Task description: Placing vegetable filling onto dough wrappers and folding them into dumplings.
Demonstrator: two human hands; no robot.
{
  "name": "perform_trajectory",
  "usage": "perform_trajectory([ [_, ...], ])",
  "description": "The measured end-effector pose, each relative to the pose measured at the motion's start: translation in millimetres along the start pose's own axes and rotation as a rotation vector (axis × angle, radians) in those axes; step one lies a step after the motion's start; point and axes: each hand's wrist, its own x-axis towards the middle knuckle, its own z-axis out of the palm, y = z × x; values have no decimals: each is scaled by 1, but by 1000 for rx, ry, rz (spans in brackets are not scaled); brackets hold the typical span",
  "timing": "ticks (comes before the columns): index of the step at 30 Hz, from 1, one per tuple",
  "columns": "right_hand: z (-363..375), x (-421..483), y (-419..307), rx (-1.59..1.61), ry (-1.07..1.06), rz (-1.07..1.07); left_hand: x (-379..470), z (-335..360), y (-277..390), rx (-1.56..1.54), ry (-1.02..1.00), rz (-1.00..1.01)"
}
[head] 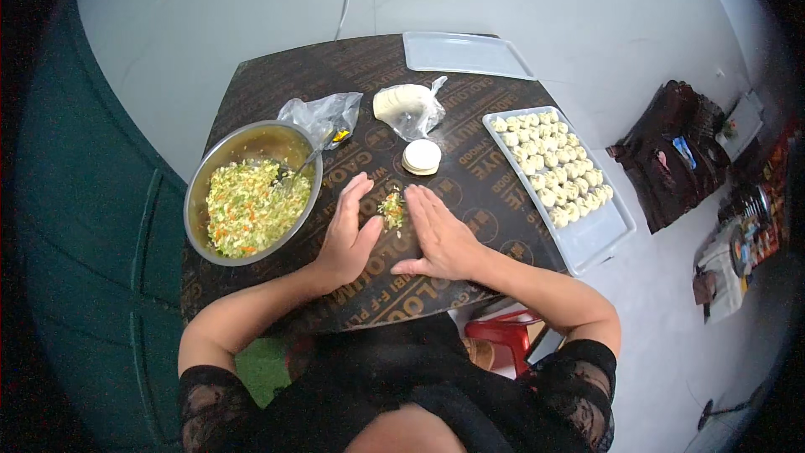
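A small heap of chopped vegetable filling (392, 206) lies on the dark printed plywood tabletop (371, 292). My left hand (349, 233) is on its left side, fingers pointing away from me and thumb apart. On the other side, my right hand (442, 236) reaches flat and low with its fingertips beside the heap and its thumb spread. Neither hand holds anything. Just beyond the fingertips stands a short stack of round dough wrappers (421, 156). To the left, a steel bowl (190, 214) contains more chopped filling (255, 207) and a metal spoon (309, 160).
At right, a plastic tray (594, 242) bears several rows of pleated dumplings (553, 167). More wrappers (399, 102) lie in a clear plastic bag (424, 123). Another plastic bag (330, 114) rests by the bowl. A second tray (468, 55) lies at the table's far edge. A red stool (503, 333) stands below.
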Motion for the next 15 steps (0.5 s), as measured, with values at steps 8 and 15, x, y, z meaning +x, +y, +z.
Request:
perform_trajectory([
  [8, 45, 68, 4, 82, 82, -15, -19, -16, 3, 59, -2, 140],
  [15, 66, 91, 21, 103, 165, -67, -15, -14, 4, 37, -10, 193],
])
